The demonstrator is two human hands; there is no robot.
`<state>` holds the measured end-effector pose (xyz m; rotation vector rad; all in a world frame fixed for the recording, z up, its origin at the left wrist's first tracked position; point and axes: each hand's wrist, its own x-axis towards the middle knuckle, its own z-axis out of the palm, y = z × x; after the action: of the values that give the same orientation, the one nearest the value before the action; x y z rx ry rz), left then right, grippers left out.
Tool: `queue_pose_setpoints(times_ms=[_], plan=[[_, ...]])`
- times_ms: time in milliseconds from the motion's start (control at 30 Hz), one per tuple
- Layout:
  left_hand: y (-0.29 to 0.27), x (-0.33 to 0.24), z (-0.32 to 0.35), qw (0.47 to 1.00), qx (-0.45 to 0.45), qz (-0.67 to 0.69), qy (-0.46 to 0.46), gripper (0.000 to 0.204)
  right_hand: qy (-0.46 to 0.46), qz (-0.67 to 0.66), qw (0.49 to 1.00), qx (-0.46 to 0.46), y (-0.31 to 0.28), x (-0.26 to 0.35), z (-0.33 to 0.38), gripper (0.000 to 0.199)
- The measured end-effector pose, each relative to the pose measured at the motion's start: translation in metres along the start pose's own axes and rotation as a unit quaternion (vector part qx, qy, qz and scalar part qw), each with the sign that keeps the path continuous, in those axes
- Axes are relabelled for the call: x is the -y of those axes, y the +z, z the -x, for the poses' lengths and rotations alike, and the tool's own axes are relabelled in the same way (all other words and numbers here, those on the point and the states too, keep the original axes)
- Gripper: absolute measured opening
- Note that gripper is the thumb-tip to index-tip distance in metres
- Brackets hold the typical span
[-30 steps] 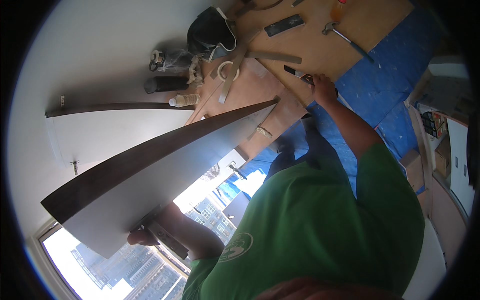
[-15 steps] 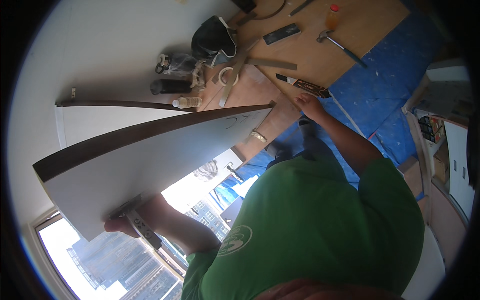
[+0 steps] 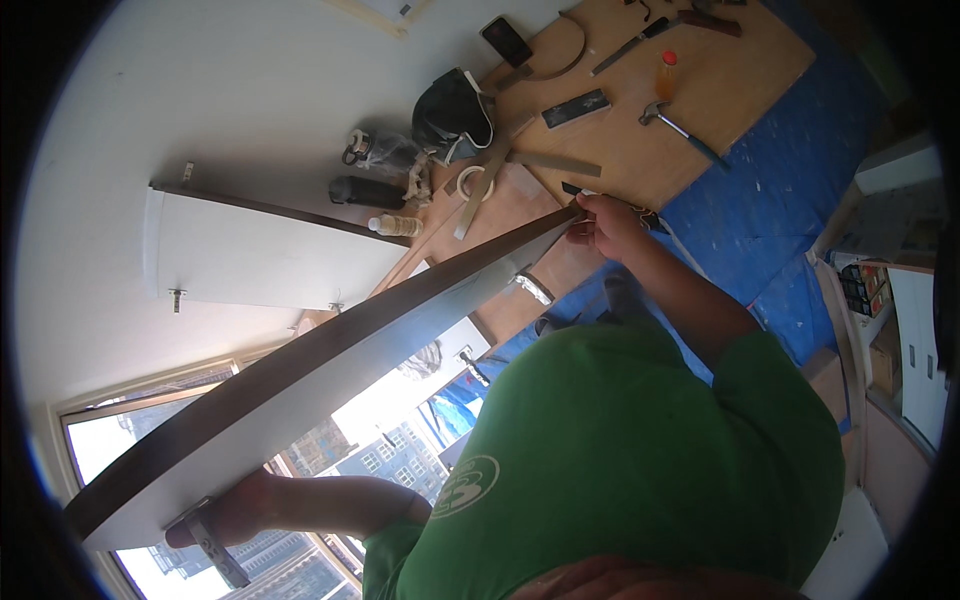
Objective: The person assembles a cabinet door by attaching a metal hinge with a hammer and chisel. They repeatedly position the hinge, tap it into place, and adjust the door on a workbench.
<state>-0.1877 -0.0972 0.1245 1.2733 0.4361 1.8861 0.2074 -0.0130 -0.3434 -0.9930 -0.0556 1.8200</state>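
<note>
A long white cabinet door (image 3: pixel 330 405) with a dark brown edge runs slantwise across the left half of the view. My left hand (image 3: pixel 235 508) is closed round a metal hinge (image 3: pixel 215 552) at the door's lower left end. At the opposite end, my right hand (image 3: pixel 607 228) grips the corner, thumb on the brown edge. Another hinge (image 3: pixel 535 288) sits on the door close to my right hand. Beyond the door, a second white door (image 3: pixel 270 250) with hinges leans against the wall.
On the wooden board (image 3: pixel 690 60) lie a hammer (image 3: pixel 685 135), a black sanding block (image 3: pixel 576 108), a tape roll (image 3: pixel 470 184), strips, a phone (image 3: pixel 506 41) and bottles. A handsaw (image 3: pixel 648 217) is partly behind my right hand. Blue sheeting (image 3: pixel 760 190) covers the floor; a window (image 3: pixel 150 420) is lower left.
My right hand has moved left from beside the handsaw onto the door's corner. The door has tilted, its left end dropping with my left hand, and the leaning door shows more.
</note>
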Motion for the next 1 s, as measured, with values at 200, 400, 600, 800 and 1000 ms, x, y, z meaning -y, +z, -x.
queue_pose_setpoints(times_ms=[200,400,600,800,1000], plan=[[0.014,-0.027,0.011,0.989,-0.029,-0.095,0.112,0.034,0.010,-0.083,0.995,0.059,0.015,0.023,0.017,0.016],[0.004,-0.046,0.017,0.993,0.046,-0.060,0.087,0.030,0.015,-0.088,0.993,0.071,0.036,0.024,0.027,0.017],[0.008,-0.019,0.018,0.961,-0.165,-0.113,0.188,0.040,-0.095,0.001,0.995,-0.018,0.046,0.005,0.028,0.023],[0.049,0.026,0.012,0.915,-0.308,-0.118,0.231,0.052,-0.321,0.349,0.876,-0.086,0.041,-0.029,0.008,0.036],[0.030,0.009,0.017,0.991,-0.080,0.013,0.111,0.055,-0.429,0.369,0.810,-0.153,0.055,-0.036,0.003,0.038]])
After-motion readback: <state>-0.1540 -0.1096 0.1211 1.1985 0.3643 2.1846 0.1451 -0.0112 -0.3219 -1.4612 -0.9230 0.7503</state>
